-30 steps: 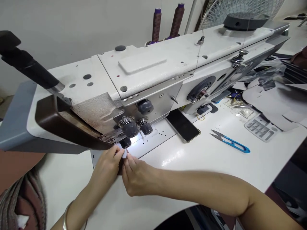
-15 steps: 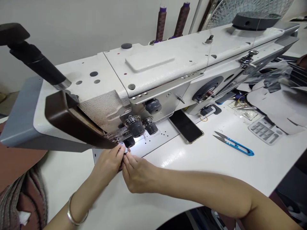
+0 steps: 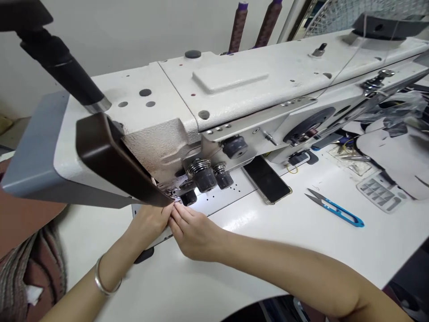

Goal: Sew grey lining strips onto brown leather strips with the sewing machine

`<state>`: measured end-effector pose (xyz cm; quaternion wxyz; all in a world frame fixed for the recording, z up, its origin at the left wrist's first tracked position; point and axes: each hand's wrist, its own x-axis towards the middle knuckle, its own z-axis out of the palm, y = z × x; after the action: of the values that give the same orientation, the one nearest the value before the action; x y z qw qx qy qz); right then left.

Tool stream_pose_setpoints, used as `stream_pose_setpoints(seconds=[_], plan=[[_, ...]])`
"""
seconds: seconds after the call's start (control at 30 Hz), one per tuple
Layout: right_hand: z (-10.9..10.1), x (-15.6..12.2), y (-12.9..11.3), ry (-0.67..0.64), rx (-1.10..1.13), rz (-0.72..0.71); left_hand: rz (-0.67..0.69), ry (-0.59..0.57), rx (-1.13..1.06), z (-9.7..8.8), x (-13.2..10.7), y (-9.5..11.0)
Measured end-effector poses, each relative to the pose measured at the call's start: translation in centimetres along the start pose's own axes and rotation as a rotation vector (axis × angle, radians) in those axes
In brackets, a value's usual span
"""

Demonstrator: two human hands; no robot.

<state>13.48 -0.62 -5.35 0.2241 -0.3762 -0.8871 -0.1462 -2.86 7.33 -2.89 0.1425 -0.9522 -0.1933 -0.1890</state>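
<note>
A white sewing machine point(image 3: 231, 89) fills the middle of the head view. Under its front end, close to the needle area, both hands meet at the lit machine bed point(image 3: 221, 197). My left hand point(image 3: 150, 222) is closed, its fingertips partly behind the dark brown guard point(image 3: 117, 163). My right hand point(image 3: 196, 230) pinches beside it, fingertips touching the left ones. Whatever they hold is hidden by the fingers. A black rounded piece point(image 3: 145, 255) shows below my left wrist; I cannot tell what it belongs to.
Blue thread snips point(image 3: 335, 208) and a black phone point(image 3: 267, 179) lie to the right on the white table point(image 3: 261, 277). Farther right are a grey stencil-like plate point(image 3: 382, 190) and pale cut pieces point(image 3: 392, 152). Stacked reddish-brown fabric pieces point(image 3: 36, 264) lie at the left.
The view has shifted, so the machine appears larger and farther right. Both hands sit slightly nearer the needle area. A small pale piece seen at the fingertips before is now hidden.
</note>
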Motion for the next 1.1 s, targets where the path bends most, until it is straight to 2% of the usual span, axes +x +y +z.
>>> stream_pose_setpoints(seconds=[0.2, 0.4, 0.57, 0.83, 1.1], plan=[[0.1, 0.0, 0.2, -0.066, 0.075, 0.008, -0.036, -0.065, 0.001, 0.3, -0.1, -0.5], [0.2, -0.2, 0.1, -0.018, 0.059, 0.005, -0.094, -0.07, 0.025, 0.7, 0.1, -0.7], [0.2, -0.3, 0.1, -0.028, 0.056, 0.005, -0.082, -0.046, 0.121, 1.2, -0.2, -0.7], [0.2, -0.2, 0.1, -0.032, 0.078, 0.014, -0.146, -0.166, 0.046, 1.6, -0.9, -0.6], [0.5, -0.3, 0.1, -0.067, 0.077, 0.006, -0.126, -0.119, 0.088, 1.2, -0.2, -0.6]])
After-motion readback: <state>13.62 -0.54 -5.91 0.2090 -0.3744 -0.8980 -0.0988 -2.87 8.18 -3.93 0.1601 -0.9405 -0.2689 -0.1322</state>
